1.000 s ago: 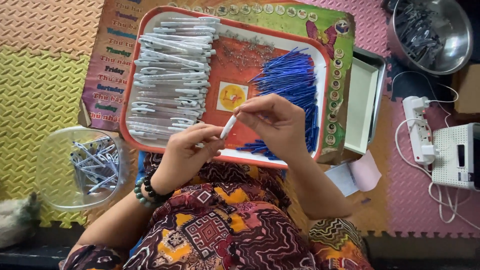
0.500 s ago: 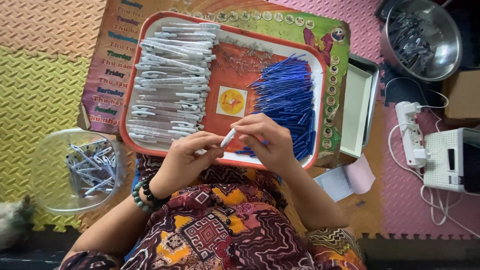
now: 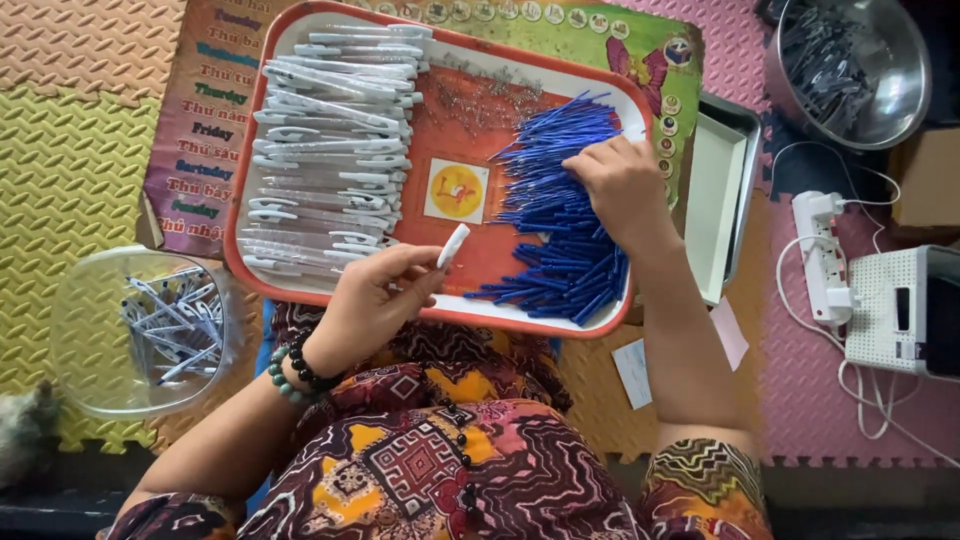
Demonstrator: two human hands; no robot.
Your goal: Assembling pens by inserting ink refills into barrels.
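foam mats (image 3: pixel 60 150) floor the room; left hand (image 3: pixel 375 300) pinches a white pen barrel (image 3: pixel 452 246), right hand (image 3: pixel 620 185) pressed on blue refills (image 3: pixel 560 240).

Plastic parts on a glossy tray
Smooth white plastic barrels (image 3: pixel 330 150), blue plastic refills (image 3: pixel 565 215), shiny steel bowl (image 3: pixel 885 70), textured foam mat (image 3: pixel 60 130).

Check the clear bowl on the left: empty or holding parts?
Holding parts: the clear bowl has a loose heap of pale pen pieces covering part of its bottom.
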